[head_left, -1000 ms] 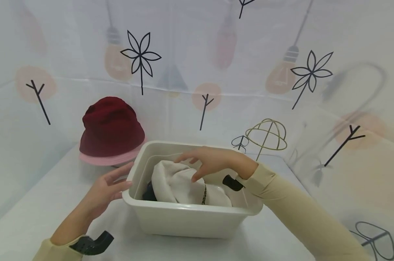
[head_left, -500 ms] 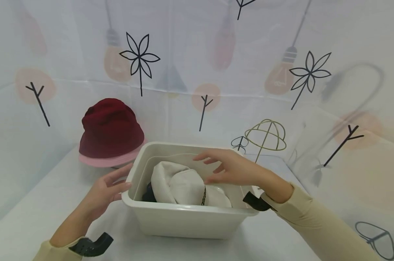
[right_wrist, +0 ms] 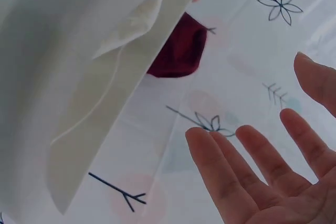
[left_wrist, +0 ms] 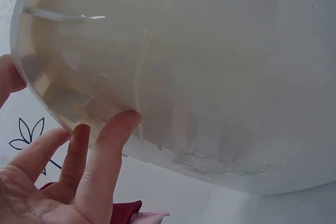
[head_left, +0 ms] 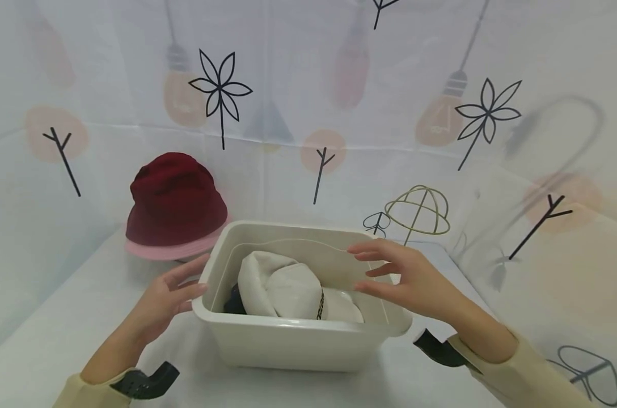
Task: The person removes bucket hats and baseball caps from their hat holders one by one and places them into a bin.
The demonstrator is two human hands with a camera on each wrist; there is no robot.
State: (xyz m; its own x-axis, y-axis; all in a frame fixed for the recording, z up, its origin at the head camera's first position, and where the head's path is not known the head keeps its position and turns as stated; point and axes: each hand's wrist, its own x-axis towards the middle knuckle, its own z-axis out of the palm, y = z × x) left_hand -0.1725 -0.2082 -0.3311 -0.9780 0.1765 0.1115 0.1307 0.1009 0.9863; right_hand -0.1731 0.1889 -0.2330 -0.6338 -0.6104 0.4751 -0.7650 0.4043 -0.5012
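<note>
The right hand (head_left: 410, 280) is drawing away from the white cap (head_left: 294, 290), its fingers apart and gripping nothing, so the cap is lying untouched inside the bin (head_left: 293, 345), left of them; the left hand's (head_left: 157, 301) fingers, also apart, are touching the bin

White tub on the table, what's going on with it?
A person's left hand touches the left rim of the white tub. Their right hand is at the tub's right end, fingers spread and holding nothing. Inside lies what looks like a white cap, with something dark partly hidden beside it. A dark red hat sits behind, a pink brim showing beneath.
</note>
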